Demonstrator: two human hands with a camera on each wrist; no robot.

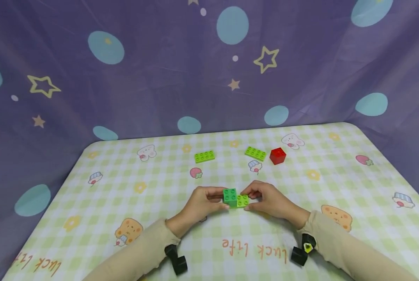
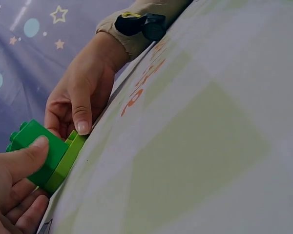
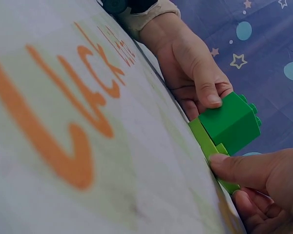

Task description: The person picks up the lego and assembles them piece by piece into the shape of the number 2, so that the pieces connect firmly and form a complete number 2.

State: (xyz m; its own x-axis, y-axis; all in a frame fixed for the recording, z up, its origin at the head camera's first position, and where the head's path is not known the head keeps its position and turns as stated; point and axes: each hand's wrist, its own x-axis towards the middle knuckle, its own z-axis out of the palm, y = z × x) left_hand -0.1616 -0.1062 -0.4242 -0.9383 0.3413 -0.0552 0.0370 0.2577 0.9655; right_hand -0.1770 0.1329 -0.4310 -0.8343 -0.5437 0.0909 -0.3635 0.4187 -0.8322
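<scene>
A dark green block (image 1: 230, 197) sits on the left half of a flat lime green building plate (image 1: 242, 201) near the middle of the table. My left hand (image 1: 209, 201) pinches the dark green block, its thumb on the near face and its fingers behind. At the plate's bare right end, my right hand (image 1: 267, 199) holds it between thumb and fingers. In the left wrist view the dark green block (image 2: 41, 151) stands on the plate (image 2: 63, 168), low over the tablecloth. The right wrist view shows the right thumb on the edge of the plate (image 3: 207, 141).
Farther back lie two lime green plates, one left (image 1: 204, 157) and one right (image 1: 255, 153). A red block (image 1: 277, 155) stands beside the right one. A checked cloth (image 1: 167, 168) with printed figures covers the table, and a purple curtain (image 1: 160, 78) hangs behind it.
</scene>
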